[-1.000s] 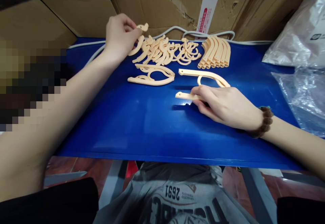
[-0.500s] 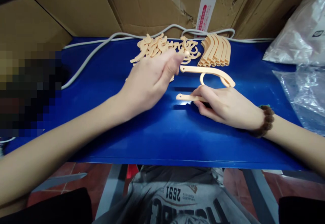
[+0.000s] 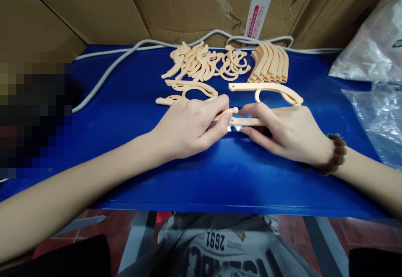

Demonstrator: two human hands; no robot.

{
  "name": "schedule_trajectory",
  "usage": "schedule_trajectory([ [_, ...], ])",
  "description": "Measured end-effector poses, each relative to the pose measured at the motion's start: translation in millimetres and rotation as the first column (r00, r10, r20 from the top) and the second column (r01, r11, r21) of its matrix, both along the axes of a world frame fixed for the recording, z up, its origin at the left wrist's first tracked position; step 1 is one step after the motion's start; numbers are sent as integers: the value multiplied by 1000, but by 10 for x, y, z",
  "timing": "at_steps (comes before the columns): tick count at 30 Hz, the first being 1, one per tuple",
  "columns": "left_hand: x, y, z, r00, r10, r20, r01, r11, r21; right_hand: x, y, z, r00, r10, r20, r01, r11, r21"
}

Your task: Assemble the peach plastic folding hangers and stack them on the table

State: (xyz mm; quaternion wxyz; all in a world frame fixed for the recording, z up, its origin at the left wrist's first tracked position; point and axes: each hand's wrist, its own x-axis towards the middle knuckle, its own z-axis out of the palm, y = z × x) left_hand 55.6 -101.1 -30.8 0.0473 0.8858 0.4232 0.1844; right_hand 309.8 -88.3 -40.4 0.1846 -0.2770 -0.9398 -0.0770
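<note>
My left hand [image 3: 197, 122] pinches a slim beige plastic piece [image 3: 233, 110], its knobbed end poking out past the fingertips; the rest is hidden by the hand. Between the fingers of my right hand [image 3: 282, 130] is a beige plastic hanger arm [image 3: 248, 121], its holed end pointing left and close to the left thumb. Whether the two parts touch, I cannot tell. Just behind the right hand lies a joined beige hanger piece [image 3: 265, 86] with a curved hook under it. Behind the left hand, similar joined hanger pieces [image 3: 191, 85] rest on the blue table [image 3: 194, 180].
Along the back are a pile of curved beige arms [image 3: 191, 61], a heap of beige hooks [image 3: 234, 63] and a neat row of hanger arms [image 3: 270, 63]. A white cable [image 3: 125, 54] runs before cardboard boxes [image 3: 188, 9]. Clear plastic bags [image 3: 364, 50] stand at right.
My left hand has come down from the piles toward the right hand, with a slim beige piece now showing in its fingers. The right hand still holds its hanger arm.
</note>
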Motion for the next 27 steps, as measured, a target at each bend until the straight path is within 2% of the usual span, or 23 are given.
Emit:
schedule_trajectory([
  [7, 7, -18, -103, 999, -28, 21, 27, 999, 48, -24, -6, 15, 999, 30, 40, -33, 997, 73],
  [20, -4, 8, -130, 1000, -22, 19, 22, 999, -37, -11, -1, 3, 999, 27, 46, -33, 992, 121],
  [27, -33, 43, -115, 996, -66, 56, 71, 992, -100, 8, -6, 0, 999, 6, 52, -11, 995, 96],
])
